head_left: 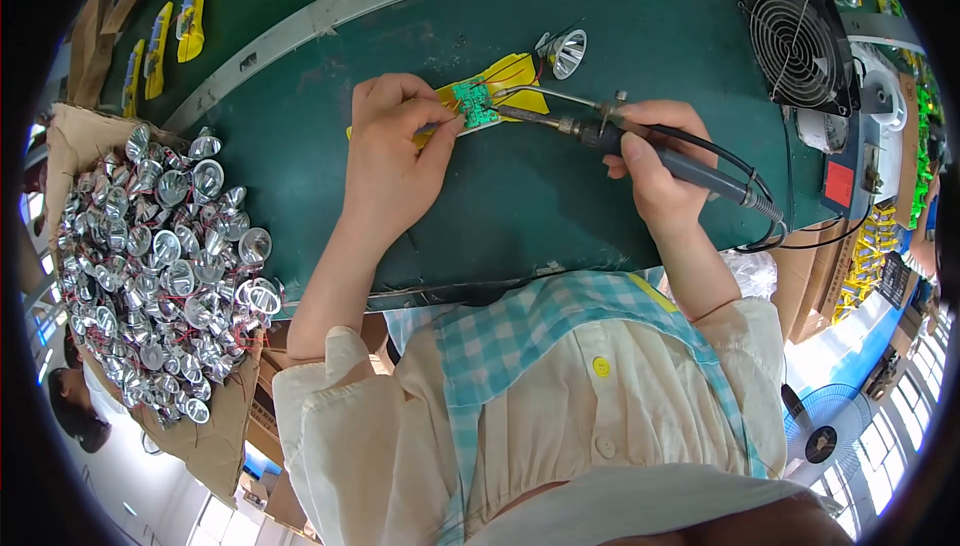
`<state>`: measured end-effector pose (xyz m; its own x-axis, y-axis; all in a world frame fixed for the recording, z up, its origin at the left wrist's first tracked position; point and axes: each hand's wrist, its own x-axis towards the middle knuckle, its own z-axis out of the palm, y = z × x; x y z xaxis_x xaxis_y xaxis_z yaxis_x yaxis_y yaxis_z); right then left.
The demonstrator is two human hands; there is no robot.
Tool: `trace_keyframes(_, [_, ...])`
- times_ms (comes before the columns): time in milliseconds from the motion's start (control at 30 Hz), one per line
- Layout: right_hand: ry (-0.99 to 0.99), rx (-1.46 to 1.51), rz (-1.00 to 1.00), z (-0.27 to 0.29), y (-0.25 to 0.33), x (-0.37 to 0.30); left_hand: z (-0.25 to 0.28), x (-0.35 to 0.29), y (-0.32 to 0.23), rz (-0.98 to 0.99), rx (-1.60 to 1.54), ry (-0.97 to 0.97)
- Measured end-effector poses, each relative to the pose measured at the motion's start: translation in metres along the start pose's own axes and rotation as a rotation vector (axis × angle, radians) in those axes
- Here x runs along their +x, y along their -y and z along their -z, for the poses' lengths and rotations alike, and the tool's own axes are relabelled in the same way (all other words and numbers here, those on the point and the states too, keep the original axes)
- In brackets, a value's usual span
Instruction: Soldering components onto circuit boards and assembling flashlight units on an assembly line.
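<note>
Seemingly soldering green board (475,103) on yellow housing (520,68), toward far edge of table (520,216). Pinching fingertips of left hand (400,131) together at board; clamping right hand (665,161) on soldering iron (712,176). Likely needs steady iron next.

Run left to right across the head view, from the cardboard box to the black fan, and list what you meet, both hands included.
Cardboard box → left hand → green circuit board → lone silver reflector → right hand → black fan.
</note>
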<state>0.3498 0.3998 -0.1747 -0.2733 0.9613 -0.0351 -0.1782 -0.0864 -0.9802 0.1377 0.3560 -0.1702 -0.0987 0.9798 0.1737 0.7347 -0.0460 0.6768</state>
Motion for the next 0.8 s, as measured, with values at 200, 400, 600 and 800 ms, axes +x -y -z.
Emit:
trace_keyframes(200, [0.041, -0.056, 0.064, -0.003, -0.01, 0.001, 0.006, 0.004, 0.0, 0.011, 0.033, 0.096])
trace_keyframes(400, [0.047, -0.077, 0.061, -0.004, -0.012, 0.002, 0.006, 0.007, -0.001, 0.001, 0.052, 0.129])
trace_keyframes(600, [0.093, -0.092, 0.075, -0.005, -0.013, 0.004, 0.007, 0.009, -0.002, -0.003, 0.063, 0.14])
trace_keyframes(800, [0.043, -0.058, 0.107, -0.003, -0.012, 0.001, 0.007, 0.01, -0.002, 0.012, 0.071, 0.153])
